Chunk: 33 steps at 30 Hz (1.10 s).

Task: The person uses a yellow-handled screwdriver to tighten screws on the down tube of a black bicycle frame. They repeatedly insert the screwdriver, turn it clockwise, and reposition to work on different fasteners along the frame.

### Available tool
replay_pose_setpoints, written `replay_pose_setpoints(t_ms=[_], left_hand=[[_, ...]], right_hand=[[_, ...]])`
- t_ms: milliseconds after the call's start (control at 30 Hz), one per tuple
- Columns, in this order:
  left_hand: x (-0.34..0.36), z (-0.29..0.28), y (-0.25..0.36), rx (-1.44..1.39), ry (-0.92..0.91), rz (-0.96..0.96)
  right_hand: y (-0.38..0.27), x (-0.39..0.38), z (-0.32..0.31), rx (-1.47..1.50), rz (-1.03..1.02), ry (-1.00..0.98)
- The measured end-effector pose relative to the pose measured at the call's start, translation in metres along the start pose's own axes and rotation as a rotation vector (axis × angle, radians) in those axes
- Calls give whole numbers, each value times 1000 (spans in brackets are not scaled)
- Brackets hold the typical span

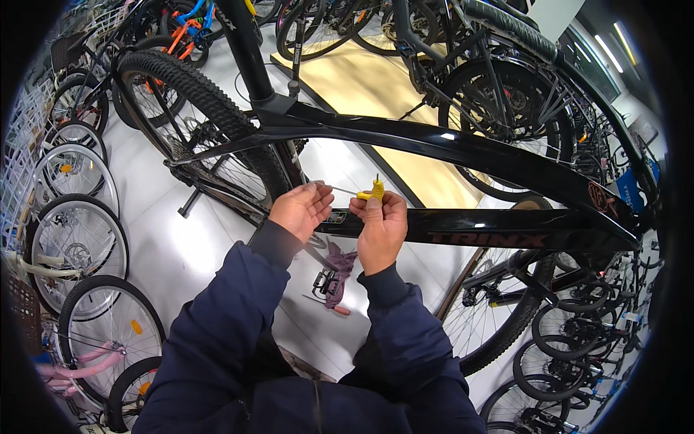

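My right hand [383, 230] is closed around the yellow grip of a three-way hex wrench [372, 192]. One dark tip points up from the grip, and a thin metal shaft runs left. My left hand [300, 210] has its fingers curled, thumb and fingertips at the end of that shaft. Both hands are above the lower tube of a glossy black bicycle frame [405, 137], which lies across in front of me. The frame's knobby-tyred rear wheel [210, 101] stands at the left, and its front wheel [499, 318] is at the lower right.
Below the frame, a purple cloth [338, 278] hangs by a black pedal [320, 283], near a red-handled tool [341, 310]. Parked bicycles line the left, including one with pink parts [97, 362]. More bicycles [506, 108] stand behind and at the right. A pale wooden board [361, 79] lies beyond the frame.
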State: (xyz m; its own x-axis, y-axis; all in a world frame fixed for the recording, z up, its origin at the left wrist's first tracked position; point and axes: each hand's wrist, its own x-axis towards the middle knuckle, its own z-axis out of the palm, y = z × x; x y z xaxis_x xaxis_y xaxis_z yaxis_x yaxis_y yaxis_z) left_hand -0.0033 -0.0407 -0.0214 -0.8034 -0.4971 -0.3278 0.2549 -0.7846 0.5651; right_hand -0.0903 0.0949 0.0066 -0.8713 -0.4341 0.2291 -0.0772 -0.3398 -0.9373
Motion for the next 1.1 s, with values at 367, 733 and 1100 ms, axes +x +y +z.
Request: replay_pose_setpoints(t_ms=[367, 733, 1100], left_hand=[[10, -2, -1, -87, -18, 92], [8, 3, -1, -78, 12, 119], [6, 10, -4, -50, 93, 161]], right_hand=[[2, -2, -2, -9, 54, -49], [1, -3, 1, -28, 51, -46], [-28, 13, -2, -368, 262, -184]])
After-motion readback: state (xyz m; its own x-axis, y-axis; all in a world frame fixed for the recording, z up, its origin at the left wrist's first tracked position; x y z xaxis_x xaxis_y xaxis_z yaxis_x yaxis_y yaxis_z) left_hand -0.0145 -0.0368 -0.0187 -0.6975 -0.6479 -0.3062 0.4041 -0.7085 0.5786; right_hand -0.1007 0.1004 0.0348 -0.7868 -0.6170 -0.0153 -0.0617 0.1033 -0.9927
